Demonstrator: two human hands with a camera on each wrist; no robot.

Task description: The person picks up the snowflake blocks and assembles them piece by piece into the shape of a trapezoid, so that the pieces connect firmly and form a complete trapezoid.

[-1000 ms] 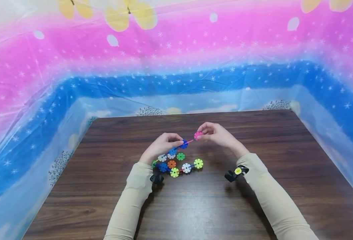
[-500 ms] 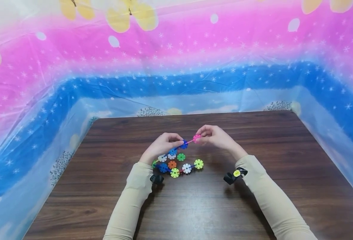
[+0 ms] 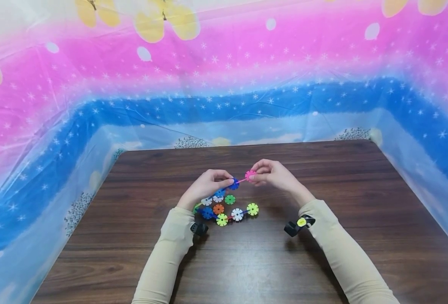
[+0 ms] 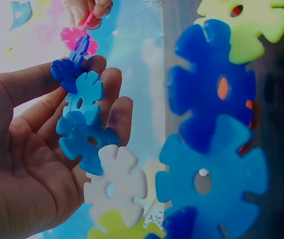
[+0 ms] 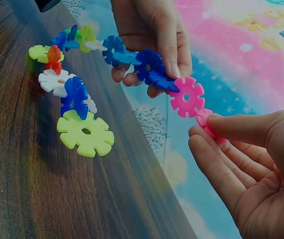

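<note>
Left hand (image 3: 205,185): thumb and fingers pinched a dark blue disc (image 3: 235,185) of a bent, multicoloured chain (image 5: 113,50). Right hand (image 3: 275,175): thumb-to-fingertip, pinched the chain's outer pink disc (image 5: 205,120) — two o'clock from the blue. Yellow-green end disc (image 5: 85,143): lay on the table (image 3: 247,261), six o'clock from the pink.

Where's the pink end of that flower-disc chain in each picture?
Head: the pink end, just right of centre, below mid-height, held by the right hand.
Left wrist: pink end near the top edge, left of centre.
Right wrist: pink end right of centre, about mid-height.
Shared landmark: the dark blue discs adjoining it, held by the left hand.
</note>
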